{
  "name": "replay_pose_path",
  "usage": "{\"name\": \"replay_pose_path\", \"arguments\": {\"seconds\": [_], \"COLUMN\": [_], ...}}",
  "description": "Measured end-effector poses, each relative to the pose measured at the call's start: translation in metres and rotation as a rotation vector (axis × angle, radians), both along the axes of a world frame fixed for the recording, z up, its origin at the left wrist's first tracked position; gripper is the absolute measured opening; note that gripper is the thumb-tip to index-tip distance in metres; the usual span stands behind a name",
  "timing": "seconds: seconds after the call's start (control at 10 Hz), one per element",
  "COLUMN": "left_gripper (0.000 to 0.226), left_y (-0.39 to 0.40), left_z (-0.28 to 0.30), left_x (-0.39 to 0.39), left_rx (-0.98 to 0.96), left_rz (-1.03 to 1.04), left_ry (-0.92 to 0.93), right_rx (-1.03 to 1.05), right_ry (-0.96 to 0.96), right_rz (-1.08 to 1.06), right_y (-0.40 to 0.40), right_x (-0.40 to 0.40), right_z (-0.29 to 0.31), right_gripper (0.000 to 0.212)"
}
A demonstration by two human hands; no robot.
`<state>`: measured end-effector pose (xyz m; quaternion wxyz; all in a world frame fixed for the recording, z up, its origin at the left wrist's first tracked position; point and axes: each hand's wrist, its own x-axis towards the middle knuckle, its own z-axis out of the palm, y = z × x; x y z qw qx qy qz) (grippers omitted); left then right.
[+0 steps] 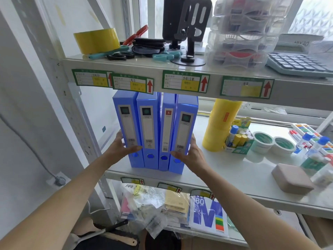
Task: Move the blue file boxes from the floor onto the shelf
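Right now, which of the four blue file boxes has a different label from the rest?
The third blue file box from the left: its spine label carries a small red square at the top, while the other three show a dark green square. It also looks narrower.

Both hands forward, palms inward

At upper left we are seeing a tape roll sitting near scissors; a calculator is lying at upper right. At right we are seeing a yellow tape stack standing beside glue sticks.
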<state>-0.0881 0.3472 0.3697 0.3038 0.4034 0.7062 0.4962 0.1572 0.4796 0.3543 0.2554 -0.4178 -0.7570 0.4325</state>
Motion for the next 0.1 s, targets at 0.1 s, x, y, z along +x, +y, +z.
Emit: {"name": "replay_pose_path", "arguments": {"seconds": [0.1], "left_gripper": [0.102], "left_y": [-0.0056], "left_z": [-0.0038], "left_x": [-0.0043], "left_rx": [-0.110], "left_rz": [0.032], "left_ry": [0.075], "right_rx": [0.023], "right_ry": [-0.016], "right_rz": [-0.007], "right_y": [-0.0038], "right_x": [0.0043], "right_z": [0.0039], "right_gripper": [0.128]}}
